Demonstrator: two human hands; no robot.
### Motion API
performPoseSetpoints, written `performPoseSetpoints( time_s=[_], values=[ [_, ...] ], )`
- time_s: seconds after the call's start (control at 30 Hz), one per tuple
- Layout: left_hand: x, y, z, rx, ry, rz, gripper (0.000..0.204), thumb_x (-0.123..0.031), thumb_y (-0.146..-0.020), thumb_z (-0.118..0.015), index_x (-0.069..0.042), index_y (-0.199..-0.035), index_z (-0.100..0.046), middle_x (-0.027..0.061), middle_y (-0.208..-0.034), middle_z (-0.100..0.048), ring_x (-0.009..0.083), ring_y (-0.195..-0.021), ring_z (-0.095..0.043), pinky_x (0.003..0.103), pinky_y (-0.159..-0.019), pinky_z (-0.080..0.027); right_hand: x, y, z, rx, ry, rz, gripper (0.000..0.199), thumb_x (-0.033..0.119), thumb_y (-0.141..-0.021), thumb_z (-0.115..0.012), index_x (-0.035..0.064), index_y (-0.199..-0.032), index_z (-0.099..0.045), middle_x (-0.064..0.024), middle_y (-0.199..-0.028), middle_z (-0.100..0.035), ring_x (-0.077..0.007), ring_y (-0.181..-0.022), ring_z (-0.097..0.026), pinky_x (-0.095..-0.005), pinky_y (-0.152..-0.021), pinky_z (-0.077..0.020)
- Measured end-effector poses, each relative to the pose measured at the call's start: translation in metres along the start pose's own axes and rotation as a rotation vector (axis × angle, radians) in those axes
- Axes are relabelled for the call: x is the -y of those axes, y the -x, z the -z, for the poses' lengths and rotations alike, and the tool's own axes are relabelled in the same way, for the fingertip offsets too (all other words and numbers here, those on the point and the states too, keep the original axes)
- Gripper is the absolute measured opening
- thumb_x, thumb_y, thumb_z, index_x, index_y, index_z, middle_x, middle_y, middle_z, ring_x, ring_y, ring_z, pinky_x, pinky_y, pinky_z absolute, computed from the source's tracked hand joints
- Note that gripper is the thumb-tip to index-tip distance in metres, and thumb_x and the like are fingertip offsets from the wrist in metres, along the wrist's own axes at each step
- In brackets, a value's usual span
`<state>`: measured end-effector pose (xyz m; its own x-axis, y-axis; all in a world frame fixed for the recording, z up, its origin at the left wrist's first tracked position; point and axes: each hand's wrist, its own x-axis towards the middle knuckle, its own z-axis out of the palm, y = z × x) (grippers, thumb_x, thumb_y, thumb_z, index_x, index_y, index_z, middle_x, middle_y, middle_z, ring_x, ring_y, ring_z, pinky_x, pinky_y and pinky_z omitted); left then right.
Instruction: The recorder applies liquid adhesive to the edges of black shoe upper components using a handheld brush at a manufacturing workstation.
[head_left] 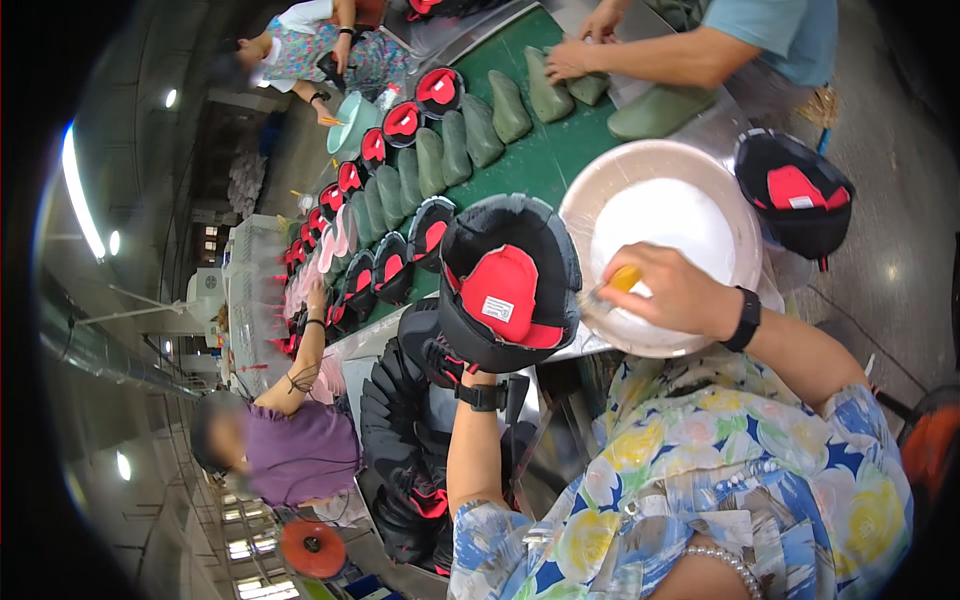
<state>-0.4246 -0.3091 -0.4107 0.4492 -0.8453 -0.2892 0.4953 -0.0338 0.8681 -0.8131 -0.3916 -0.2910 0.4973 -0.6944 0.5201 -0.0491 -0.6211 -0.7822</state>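
My left hand (477, 378) holds up a black shoe upper (510, 345) from beneath; most of its fingers are hidden behind it. The upper's open underside faces me, showing a red lining with a white label. My right hand (668, 292) is closed around a brush with a yellow handle (626, 278). The bristles meet or nearly meet the upper's right edge. Under my right hand stands a pale basin (748, 215) of white liquid (660, 215). Right of the basin sits another black upper (800, 235) with red lining.
Rows of green shoe lasts (455, 148) and black-and-red uppers (403, 122) line the green belt (520, 175). Stacked black uppers (385, 430) fill the space left of my left forearm. Co-workers stand across and to the left; one person's hands (575, 55) touch a last.
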Motion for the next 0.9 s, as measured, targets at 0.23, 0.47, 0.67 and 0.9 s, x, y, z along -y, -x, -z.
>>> performPoseSetpoints(
  time_s=[0.23, 0.47, 0.67, 0.9],
  values=[
    [-0.004, -0.074, -0.006, -0.055, 0.057, -0.217, 0.044, -0.008, -0.096, -0.062, -0.017, -0.137, -0.048, 0.0096, -0.128, -0.062, 0.0282, -0.115, -0.064, 0.047, -0.099, -0.056, -0.017, 0.005, 0.049, -0.170, 0.032, -0.327, 0.013, 0.011, -0.088, -0.073, 0.0012, -0.091, -0.064, -0.0124, -0.083, -0.070, -0.0215, -0.078, -0.070, -0.0313, -0.070, -0.0519],
    [0.030, -0.188, -0.014, -0.270, -0.452, -0.081, 0.053, 0.005, -0.089, -0.056, -0.009, -0.139, -0.048, 0.0108, -0.129, -0.061, 0.0260, -0.113, -0.064, 0.042, -0.096, -0.056, -0.029, 0.012, 0.042, -0.079, -0.010, -0.514, 0.012, 0.009, -0.088, -0.073, 0.0011, -0.092, -0.065, -0.0108, -0.084, -0.071, -0.0189, -0.079, -0.069, -0.0295, -0.073, -0.0516],
    [0.000, -0.195, 0.036, -0.537, -0.906, -0.122, 0.049, 0.001, -0.087, -0.057, -0.002, -0.135, -0.055, 0.0161, -0.120, -0.068, 0.0252, -0.098, -0.071, 0.034, -0.085, -0.056, -0.048, 0.010, 0.043, -0.037, -0.116, -0.689, 0.010, 0.008, -0.089, -0.071, 0.0007, -0.092, -0.065, -0.0059, -0.084, -0.069, -0.0127, -0.078, -0.066, -0.0259, -0.072, -0.0500],
    [-0.130, -0.026, 0.018, 0.114, -1.633, -0.346, 0.057, 0.010, -0.074, -0.048, 0.000, -0.129, -0.060, 0.0175, -0.124, -0.066, 0.0309, -0.121, -0.062, 0.039, -0.105, -0.048, -0.067, 0.008, 0.049, -0.008, -0.077, -0.698, 0.011, 0.007, -0.092, -0.069, -0.0004, -0.097, -0.062, -0.0053, -0.087, -0.067, -0.0110, -0.077, -0.064, -0.0243, -0.071, -0.0496]
  ],
)
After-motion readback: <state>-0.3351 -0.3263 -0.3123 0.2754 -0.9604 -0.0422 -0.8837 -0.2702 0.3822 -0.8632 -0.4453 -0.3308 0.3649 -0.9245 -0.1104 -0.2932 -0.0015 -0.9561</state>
